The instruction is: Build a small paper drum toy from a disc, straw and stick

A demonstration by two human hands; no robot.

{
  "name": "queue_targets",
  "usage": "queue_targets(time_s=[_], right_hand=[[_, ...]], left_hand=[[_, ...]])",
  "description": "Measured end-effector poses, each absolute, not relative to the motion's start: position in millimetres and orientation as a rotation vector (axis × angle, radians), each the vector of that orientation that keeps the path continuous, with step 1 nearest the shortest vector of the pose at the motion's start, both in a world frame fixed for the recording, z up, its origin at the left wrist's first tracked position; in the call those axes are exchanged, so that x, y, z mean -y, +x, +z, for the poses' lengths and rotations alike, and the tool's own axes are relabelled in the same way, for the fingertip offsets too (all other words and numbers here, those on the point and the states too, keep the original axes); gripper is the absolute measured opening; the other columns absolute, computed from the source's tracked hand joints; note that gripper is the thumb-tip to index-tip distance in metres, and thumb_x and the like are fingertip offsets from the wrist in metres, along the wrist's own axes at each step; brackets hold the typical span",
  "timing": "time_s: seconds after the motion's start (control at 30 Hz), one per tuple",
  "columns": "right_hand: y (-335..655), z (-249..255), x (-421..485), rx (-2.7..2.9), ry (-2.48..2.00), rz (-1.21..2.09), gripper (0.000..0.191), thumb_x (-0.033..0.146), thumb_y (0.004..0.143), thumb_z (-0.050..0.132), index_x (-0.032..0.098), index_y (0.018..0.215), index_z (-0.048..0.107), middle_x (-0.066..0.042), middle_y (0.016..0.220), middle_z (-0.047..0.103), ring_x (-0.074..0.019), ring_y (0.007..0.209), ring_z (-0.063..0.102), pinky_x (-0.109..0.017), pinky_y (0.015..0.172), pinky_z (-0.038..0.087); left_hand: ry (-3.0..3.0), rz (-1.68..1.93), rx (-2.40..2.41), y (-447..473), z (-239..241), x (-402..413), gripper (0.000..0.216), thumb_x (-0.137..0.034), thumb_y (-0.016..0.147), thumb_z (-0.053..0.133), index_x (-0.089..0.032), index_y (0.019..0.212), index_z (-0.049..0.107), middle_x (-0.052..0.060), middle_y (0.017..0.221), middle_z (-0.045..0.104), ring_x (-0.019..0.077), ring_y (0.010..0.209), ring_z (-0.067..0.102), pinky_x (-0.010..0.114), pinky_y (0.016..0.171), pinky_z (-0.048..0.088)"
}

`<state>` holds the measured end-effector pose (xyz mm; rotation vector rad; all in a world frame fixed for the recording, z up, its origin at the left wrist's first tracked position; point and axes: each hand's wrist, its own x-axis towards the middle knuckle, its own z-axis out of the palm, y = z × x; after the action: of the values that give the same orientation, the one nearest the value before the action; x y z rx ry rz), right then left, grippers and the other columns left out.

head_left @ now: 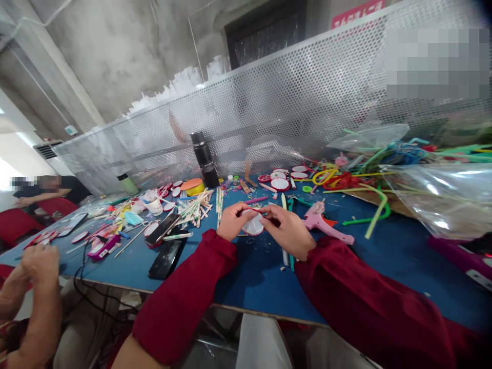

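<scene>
Both hands meet over the middle of the blue table [384, 256], holding a round white disc [253, 226] with a red rim just above its surface. Being round, it has no long axis; its flat face is turned up towards the person. The left hand [231, 221] has its fingers closed on the left edge, and the right hand [287, 231] pinches the right edge with its fingers together. A pink glue gun [326, 225] lies just beside the right hand. A black flask [203, 160] stands further back.
</scene>
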<state>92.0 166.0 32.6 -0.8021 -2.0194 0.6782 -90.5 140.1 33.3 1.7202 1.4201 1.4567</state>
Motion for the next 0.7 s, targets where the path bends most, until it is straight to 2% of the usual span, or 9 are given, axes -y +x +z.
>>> queue_targets(time_s=[0.3,0.5,0.7], right_hand=[[91.5,35.8,-165.2,2.009,-0.864,0.655,0.025,0.029,0.085,0.056,0.022,0.107,0.064,-0.003,0.089,0.072,-0.0182,0.078,0.067,-0.031,0.071,0.05],[91.9,35.5,-165.5,2.02,-0.887,0.622,0.024,0.03,0.086,0.054,0.023,0.106,0.064,-0.002,0.087,0.072,-0.0181,0.075,0.066,-0.031,0.068,0.049],[94.1,33.6,-168.5,1.999,-0.924,0.626,0.024,0.032,0.086,0.055,0.023,0.107,0.064,-0.002,0.087,0.073,-0.0192,0.077,0.067,-0.032,0.069,0.05]], left_hand=[[1.835,1.424,-1.457,-95.0,28.3,-143.4,0.046,-0.055,0.09,0.05,-0.014,0.081,0.069,0.002,0.075,0.062,0.0133,0.071,0.052,0.024,0.065,0.04],[1.854,1.415,-1.451,-93.6,28.5,-142.7,0.05,-0.057,0.091,0.047,-0.014,0.082,0.07,0.003,0.072,0.062,0.0131,0.067,0.051,0.024,0.061,0.039],[1.85,1.48,-1.438,-94.9,27.1,-143.6,0.048,-0.054,0.093,0.045,-0.014,0.092,0.071,0.006,0.086,0.068,0.0166,0.081,0.058,0.025,0.071,0.044]])
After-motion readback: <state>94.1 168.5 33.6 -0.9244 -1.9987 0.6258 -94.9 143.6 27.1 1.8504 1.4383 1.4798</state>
